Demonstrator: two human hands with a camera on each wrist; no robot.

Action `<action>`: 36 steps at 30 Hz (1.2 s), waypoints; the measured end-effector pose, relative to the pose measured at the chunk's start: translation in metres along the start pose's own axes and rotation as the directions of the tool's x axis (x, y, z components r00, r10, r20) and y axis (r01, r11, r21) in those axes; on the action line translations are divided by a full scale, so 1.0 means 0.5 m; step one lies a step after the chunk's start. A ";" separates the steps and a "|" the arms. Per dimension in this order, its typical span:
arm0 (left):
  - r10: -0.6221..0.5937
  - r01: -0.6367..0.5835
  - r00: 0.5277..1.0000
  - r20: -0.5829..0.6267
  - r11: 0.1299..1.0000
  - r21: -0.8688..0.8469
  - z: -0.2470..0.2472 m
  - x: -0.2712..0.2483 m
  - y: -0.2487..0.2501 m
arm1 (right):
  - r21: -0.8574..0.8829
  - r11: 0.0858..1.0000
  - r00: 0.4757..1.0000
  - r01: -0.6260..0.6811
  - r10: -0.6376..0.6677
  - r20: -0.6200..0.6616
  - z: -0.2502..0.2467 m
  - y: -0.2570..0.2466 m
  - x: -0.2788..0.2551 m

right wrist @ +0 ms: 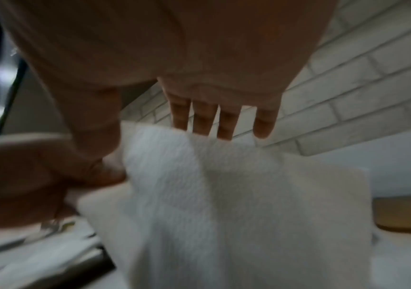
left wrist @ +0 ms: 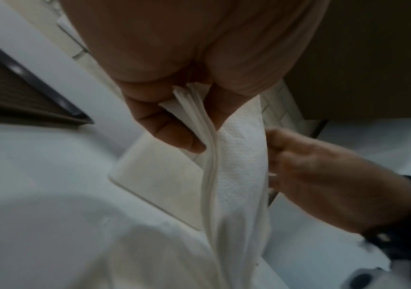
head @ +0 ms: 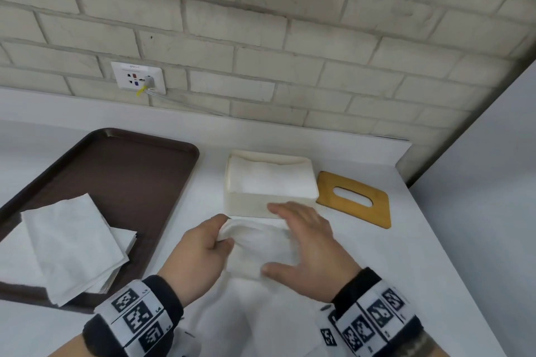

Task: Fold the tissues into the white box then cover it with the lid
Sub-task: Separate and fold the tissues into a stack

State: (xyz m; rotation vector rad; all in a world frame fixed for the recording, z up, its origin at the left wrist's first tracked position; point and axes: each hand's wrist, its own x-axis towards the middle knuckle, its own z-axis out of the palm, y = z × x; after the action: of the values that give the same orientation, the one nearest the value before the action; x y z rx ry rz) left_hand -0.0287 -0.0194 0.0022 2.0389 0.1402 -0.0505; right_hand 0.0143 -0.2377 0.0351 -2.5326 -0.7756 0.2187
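Note:
A white tissue (head: 261, 246) hangs just in front of the white box (head: 249, 207), which has folded tissues (head: 272, 180) inside. My left hand (head: 203, 249) pinches the tissue's left edge (left wrist: 199, 121) between thumb and fingers. My right hand (head: 307, 246) lies against the tissue's right side with its fingers (right wrist: 224, 121) straight and spread, the thumb under the lower edge. The wooden lid (head: 355, 198) with an oval slot lies flat to the right of the box. A stack of unfolded tissues (head: 72, 243) sits on the brown tray (head: 124, 177) at the left.
The white counter (head: 420, 255) ends at a brick wall (head: 290, 38) behind the box. A wall socket (head: 138, 77) with a plugged cable sits above the tray. The counter's right edge runs diagonally past the lid.

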 end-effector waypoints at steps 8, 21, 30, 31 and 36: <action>-0.080 0.073 0.996 -0.038 0.984 -0.164 -0.007 0.004 0.000 | 0.063 0.984 0.985 -0.166 0.162 0.064 0.000 -0.012 0.054; -0.251 0.239 0.961 -0.112 0.964 -0.113 0.044 0.059 -0.092 | -0.222 0.970 0.969 -0.103 0.148 0.199 -0.168 0.063 0.351; -0.223 0.151 0.967 0.127 0.894 0.422 0.078 0.084 -0.101 | -0.462 0.886 0.896 -0.033 0.231 0.380 -0.100 0.096 0.465; -0.230 0.146 0.963 0.143 0.885 0.442 0.078 0.085 -0.095 | -0.486 0.873 0.886 -0.026 0.245 0.394 -0.094 0.093 0.468; -0.233 0.118 0.954 0.190 0.870 0.479 0.073 0.092 -0.085 | -0.510 0.858 0.902 -0.058 0.264 0.341 -0.106 0.078 0.450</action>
State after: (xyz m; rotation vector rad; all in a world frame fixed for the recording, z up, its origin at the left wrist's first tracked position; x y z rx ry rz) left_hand 0.0125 -0.0291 -0.0566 2.4720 0.1738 -0.4911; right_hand 0.2342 -0.1605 0.0598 -3.0969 -0.8464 0.7023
